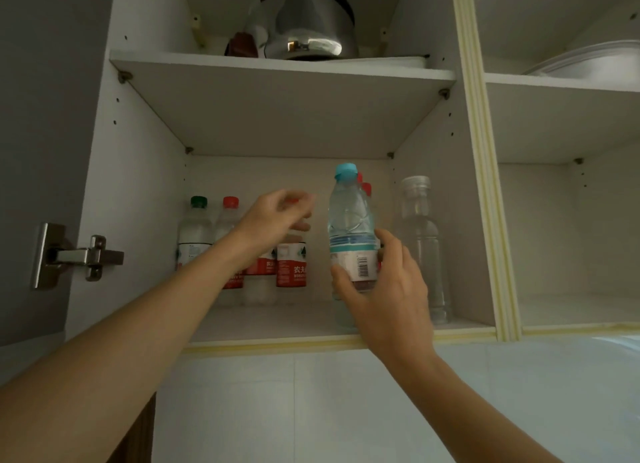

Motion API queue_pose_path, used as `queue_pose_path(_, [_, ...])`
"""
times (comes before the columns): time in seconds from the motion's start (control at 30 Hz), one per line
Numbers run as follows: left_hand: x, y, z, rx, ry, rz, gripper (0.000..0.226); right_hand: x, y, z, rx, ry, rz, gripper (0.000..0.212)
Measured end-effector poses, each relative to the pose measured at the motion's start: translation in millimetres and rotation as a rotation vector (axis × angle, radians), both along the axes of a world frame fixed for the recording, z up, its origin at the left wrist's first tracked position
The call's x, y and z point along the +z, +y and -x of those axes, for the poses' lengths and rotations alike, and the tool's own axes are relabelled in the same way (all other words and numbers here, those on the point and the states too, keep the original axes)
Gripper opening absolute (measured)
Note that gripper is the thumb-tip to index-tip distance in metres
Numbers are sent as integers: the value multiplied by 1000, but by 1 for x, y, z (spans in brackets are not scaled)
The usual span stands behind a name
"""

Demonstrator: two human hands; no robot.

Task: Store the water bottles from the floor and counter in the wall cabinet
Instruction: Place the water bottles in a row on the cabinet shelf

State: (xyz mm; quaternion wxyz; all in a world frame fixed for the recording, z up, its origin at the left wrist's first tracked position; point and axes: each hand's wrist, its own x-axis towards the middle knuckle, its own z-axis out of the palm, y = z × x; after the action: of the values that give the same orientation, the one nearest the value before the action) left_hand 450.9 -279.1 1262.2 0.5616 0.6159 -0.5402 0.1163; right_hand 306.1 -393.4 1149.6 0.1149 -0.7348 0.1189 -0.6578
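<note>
While the right hand [381, 289] grasps the blue-capped water bottle [351, 227] by its label to stand it on the wall cabinet's lower shelf [277, 320], the left hand [273, 220] hovers released, fingers loosely curled, before the red-capped bottles [291, 265] behind it.

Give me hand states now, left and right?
Left hand: open, fingers loosely curled, holding nothing, in front of the red-capped bottles.
Right hand: gripping the blue-capped bottle.

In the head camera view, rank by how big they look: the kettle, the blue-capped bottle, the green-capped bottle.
1. kettle
2. blue-capped bottle, though it sits nearer the camera, in the right hand
3. green-capped bottle, farther back
</note>
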Motion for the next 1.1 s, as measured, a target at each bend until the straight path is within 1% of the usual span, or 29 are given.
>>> queue_pose_path(0.07, [-7,14,21,-189,109,-6,51,0,3,2,34,15,-29,75])
queue_pose_path(0.1, [-12,18,28,-229,123,-28,56,1,3,1,55,26,-34,74])
queue_pose_path(0.13, [-17,22,34,-223,109,-57,61,1,4,2,83,34,-37,72])
queue_pose_path(0.2, [-25,23,41,-130,35,-104,70,1,4,4,156,66,-38,68])
queue_pose_path(0.27, [-32,22,43,-59,7,-130,69,2,5,7,245,135,-35,62])
queue_pose_path(0.37, [-40,20,43,-71,67,-119,64,3,6,10,317,219,-15,57])
queue_pose_path(0.47, [-41,21,45,-36,55,-91,65,2,5,15,297,223,13,53])
queue_pose_path(0.57, [-39,26,45,36,1,-96,63,-1,6,16,199,157,90,51])
queue_pose_path(0.67, [-37,36,40,125,-11,-106,55,2,7,13,127,146,82,60])
queue_pose_path(0.8, [-37,59,21,232,14,-112,52,8,8,8,106,265,-7,79])
queue_pose_path(0.9, [-41,76,2,354,24,-109,59,12,8,4,114,366,-98,89])
queue_pose_path(1.0, [-45,88,-12,501,20,-55,64,16,8,2,101,424,-155,97])
queue_pose_path(1.1, [-50,94,-20,657,-9,-59,74,17,7,3,105,428,-143,95])
